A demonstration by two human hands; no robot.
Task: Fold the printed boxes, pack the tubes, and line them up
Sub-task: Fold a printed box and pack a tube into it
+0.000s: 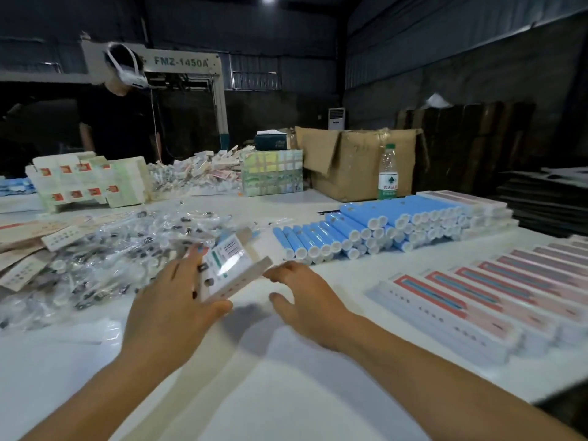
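The left hand [171,297] clamps its fingers on a printed box [227,270]; the right hand [302,297], fingers apart, reaches in. Folding step underway; next, squaring its flaps.

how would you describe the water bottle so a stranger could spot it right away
Find the big open cardboard box at the table's far edge. The water bottle stands upright against its front, behind the stacked blue tubes. It is the only clear plastic item there, with a green cap and label.

Box [229,268] print blurred, perhaps by motion.
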